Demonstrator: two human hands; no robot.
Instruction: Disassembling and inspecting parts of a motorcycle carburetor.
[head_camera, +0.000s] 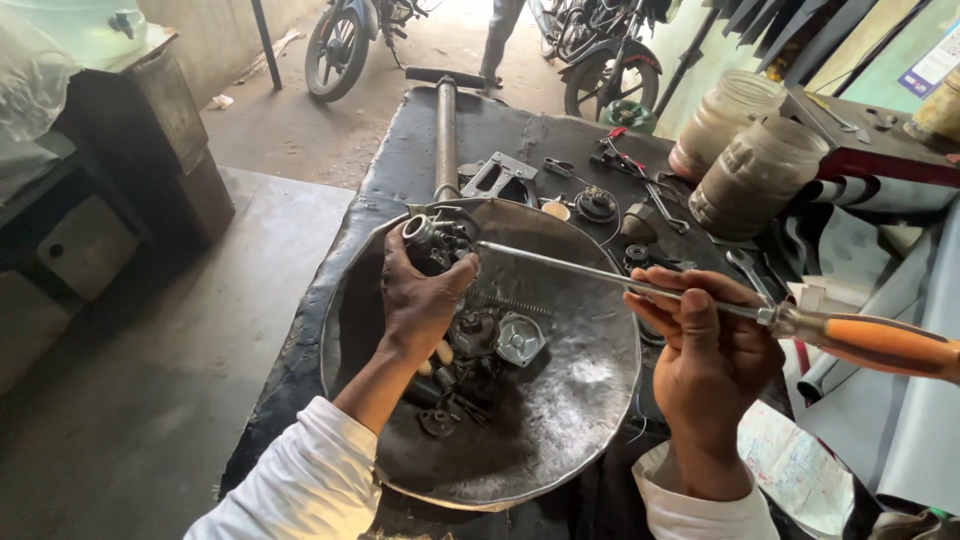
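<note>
The screwdriver (700, 300) handle runs off the right edge. The left hand (420, 300) covers most of the carburetor (435, 238). Parts in the pan (560, 420) are too small to identify.

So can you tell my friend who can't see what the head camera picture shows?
A person's left hand holds a small metal engine part over a big round metal pan, while the right hand pokes it with a long orange-handled screwdriver. More small parts lie in the pan.

I count two plastic jars (745, 150), two motorcycles (345, 40), one metal bowl (560, 420), one long screwdriver (720, 300), one carburetor (435, 240) and one spring (510, 302).
</note>
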